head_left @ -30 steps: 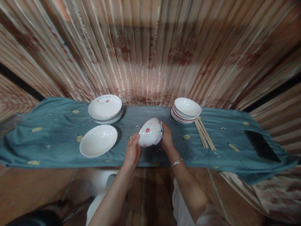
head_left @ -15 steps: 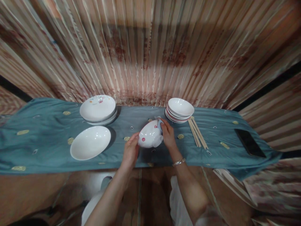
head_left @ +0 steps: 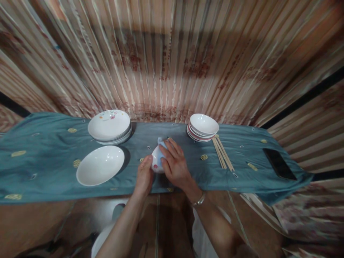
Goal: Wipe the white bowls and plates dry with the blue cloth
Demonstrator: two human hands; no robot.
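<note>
A small white bowl (head_left: 155,160) with a red mark on its outside is held over the table, its bottom turned upward or toward me. My left hand (head_left: 145,172) grips its left edge, thumb on the outer wall. Across the bowl's right side lies my right hand (head_left: 176,161), pressing a light blue cloth (head_left: 160,152) against the surface. The right hand hides much of the bowl. A silvery band circles my right wrist.
Stacked plates (head_left: 109,125) stand at the back left, with a large white bowl (head_left: 100,165) before them. Small bowls (head_left: 204,123) are stacked at back right, beside several chopsticks (head_left: 223,154). A black phone (head_left: 279,163) lies far right on the green tablecloth (head_left: 53,150). A curtain hangs behind.
My right hand has moved left from the bowl's right edge onto its outer wall, carrying the cloth with it. The left hand still holds the bowl. The view has shifted slightly.
</note>
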